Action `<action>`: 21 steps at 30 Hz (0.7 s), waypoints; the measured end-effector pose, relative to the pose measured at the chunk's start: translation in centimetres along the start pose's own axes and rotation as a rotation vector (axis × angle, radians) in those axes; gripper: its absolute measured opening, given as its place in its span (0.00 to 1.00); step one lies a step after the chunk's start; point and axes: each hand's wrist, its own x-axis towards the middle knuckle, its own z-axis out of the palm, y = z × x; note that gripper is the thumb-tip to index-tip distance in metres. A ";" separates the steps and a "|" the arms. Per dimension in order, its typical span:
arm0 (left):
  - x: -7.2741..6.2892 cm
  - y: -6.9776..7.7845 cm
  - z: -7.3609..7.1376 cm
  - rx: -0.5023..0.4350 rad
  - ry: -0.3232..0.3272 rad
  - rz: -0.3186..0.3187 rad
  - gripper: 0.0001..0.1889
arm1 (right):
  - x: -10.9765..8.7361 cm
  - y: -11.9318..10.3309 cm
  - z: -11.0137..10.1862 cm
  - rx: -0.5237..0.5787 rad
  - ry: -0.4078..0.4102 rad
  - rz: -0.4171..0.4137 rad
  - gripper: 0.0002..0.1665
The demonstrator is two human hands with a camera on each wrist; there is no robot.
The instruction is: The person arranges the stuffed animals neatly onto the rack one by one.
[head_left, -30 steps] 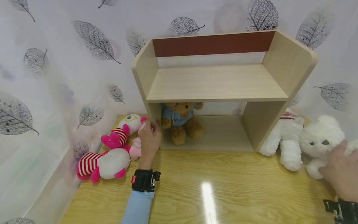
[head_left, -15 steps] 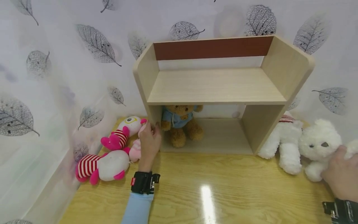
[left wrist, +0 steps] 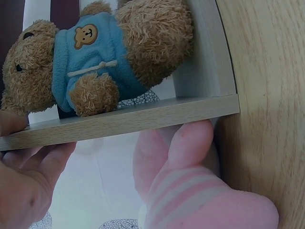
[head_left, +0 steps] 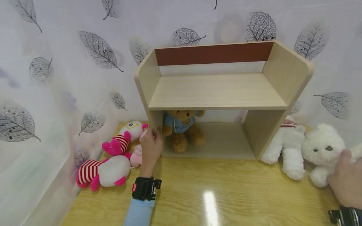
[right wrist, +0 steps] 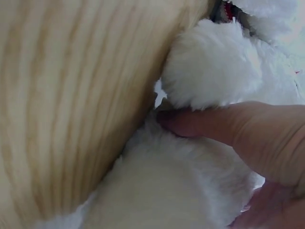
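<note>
In the head view my left hand grips the left side panel of a pale wooden shelf unit. The left wrist view puts the thumb on the panel's inner side and the fingers on its outer side. Just inside sits a brown teddy bear in a blue hoodie, its head partly hidden by the middle board. At the far right my right hand holds a fluffy white teddy bear on the table; in the right wrist view the thumb presses into its fur.
Left of the unit lie pink-and-white plush toys with striped bodies, one behind another. A second white plush with a red-striped top leans beside the right panel. The wooden table meets a leaf-patterned wall.
The whole head view has tilted up a little, so everything sits lower in it. Both hands keep their places on the panel and the white bear.
</note>
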 end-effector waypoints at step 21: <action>0.3 0.3 0.2 -0.024 -0.015 0.031 0.11 | 0.1 0.8 0.7 -0.036 -0.019 0.045 0.39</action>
